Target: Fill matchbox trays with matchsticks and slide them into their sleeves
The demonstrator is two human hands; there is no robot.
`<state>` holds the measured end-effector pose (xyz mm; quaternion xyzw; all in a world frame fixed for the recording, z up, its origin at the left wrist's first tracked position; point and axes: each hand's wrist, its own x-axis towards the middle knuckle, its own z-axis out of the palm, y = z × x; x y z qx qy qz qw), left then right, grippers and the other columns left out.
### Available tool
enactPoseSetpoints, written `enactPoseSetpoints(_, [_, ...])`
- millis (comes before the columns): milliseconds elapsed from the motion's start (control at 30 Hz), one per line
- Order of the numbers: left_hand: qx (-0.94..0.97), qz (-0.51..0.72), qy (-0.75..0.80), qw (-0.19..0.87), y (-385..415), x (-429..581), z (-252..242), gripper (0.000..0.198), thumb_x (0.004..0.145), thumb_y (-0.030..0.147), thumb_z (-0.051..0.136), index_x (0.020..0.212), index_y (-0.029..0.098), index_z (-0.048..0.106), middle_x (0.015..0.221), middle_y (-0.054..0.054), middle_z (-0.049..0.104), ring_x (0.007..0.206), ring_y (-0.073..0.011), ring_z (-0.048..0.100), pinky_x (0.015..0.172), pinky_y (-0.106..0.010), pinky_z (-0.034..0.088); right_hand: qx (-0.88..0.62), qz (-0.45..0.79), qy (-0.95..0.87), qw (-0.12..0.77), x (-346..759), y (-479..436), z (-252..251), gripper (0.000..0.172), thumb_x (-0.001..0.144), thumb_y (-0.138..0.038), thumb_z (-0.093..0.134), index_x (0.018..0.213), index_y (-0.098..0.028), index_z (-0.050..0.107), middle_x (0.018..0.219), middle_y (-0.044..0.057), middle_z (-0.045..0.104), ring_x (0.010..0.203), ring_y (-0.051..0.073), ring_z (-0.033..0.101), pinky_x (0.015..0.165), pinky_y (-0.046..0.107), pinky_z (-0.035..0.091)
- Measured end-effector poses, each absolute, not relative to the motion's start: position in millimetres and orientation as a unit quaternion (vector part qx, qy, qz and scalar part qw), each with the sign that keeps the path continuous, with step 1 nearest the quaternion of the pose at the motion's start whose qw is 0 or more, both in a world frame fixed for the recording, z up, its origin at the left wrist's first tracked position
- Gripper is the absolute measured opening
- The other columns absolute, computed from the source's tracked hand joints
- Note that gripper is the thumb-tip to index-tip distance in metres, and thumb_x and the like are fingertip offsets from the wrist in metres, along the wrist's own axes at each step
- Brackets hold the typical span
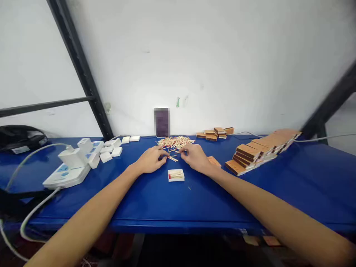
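My left hand (151, 159) is closed, its thumb and fingertips around the red heads of a few matches (173, 158) that point to the right. Facing it, my right hand (194, 157) has its thumb and fingers pinched together beside loose matches; what is between them is too small to make out. Behind both hands lies a large heap of matches (176, 141). Closer to me, a white matchbox tray (176, 180) holds matches with red heads at its left end. A brown matchbox sleeve (214, 161) lies partly behind my right wrist.
Stacked brown matchboxes (249, 151) stand on the right of the blue table (155, 207), with more matchboxes (211, 137) by the wall. White empty-looking trays (116, 151), a power strip (68, 176) and cables are at left. A dark-screened device (162, 124) leans on the wall.
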<state>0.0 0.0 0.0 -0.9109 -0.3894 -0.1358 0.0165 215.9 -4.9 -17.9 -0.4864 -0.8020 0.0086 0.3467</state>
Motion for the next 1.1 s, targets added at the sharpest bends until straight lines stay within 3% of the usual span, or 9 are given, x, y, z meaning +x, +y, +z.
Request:
enactPoseSetpoints(300, [-0.905,-0.14,-0.4,0.026,0.8,-5.6,-1.8,0.036,0.091,0.03,0.042,0.113,0.018,0.068,0.094,-0.009,0.06,0.09,-0.0231,0.057,0.083,-0.036,0.044,-0.517,0.051,-0.783,0.342,210.6,-8.2,-20.8,0.024,0.071,-0.008,0.057,0.091,-0.021,0.06,0.079,-0.002,0.072,0.076,0.017,0.065,0.066,0.026,0.042])
enactPoseSetpoints(667, [-0.897,-0.171,-0.407,0.029,-0.3,-6.6,0.7,0.029,0.086,0.022,0.045,0.105,0.018,0.067,0.095,-0.007,0.062,0.091,-0.0223,0.058,0.082,-0.036,0.045,-0.482,0.03,-0.804,0.347,209.2,-9.1,-20.3,0.018,0.072,-0.013,0.058,0.086,-0.02,0.065,0.079,-0.001,0.071,0.073,0.016,0.063,0.064,0.025,0.04])
enactPoseSetpoints(867, [-0.924,-0.189,-0.332,0.006,-4.6,-4.8,4.7,0.037,0.085,0.017,0.045,0.117,0.018,0.063,0.103,-0.006,0.064,0.101,-0.0215,0.055,0.092,-0.036,0.043,-0.479,0.046,-0.811,0.333,209.7,-9.1,-20.5,0.017,0.073,-0.01,0.058,0.083,-0.021,0.068,0.082,0.0,0.073,0.075,0.016,0.065,0.065,0.025,0.042])
enactPoseSetpoints(1100, [-0.93,-0.154,-0.334,0.016,-2.3,-4.7,2.9,0.035,0.086,0.016,0.043,0.114,0.017,0.064,0.106,-0.007,0.066,0.099,-0.0212,0.058,0.091,-0.036,0.044,-0.413,0.081,-0.842,0.337,206.5,-14.0,-18.4,0.014,0.083,-0.019,0.058,0.088,-0.02,0.07,0.083,0.001,0.073,0.071,0.014,0.062,0.067,0.025,0.043])
